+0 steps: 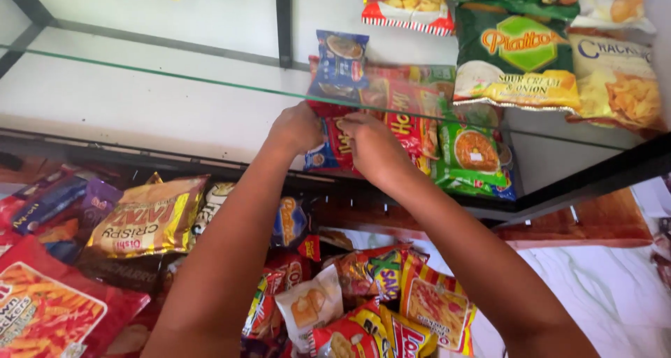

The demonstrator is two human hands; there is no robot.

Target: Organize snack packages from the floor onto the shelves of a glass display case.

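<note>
Head view: both hands reach onto a glass-fronted shelf (175, 113). The left hand (297, 129) and right hand (374, 145) meet on a red snack packet (335, 142), fingers closed on its lower edge, the grip of each hand clamped on it. The packet lies on the shelf among a small row: a blue packet (340, 61) above it, further red packets (409, 113) and a green noodle packet (475, 152) to the right. Judged from the layout, stocking is partly done: much of the shelf stays bare, while a large heap of mixed snack bags (147, 222) waits below.
</note>
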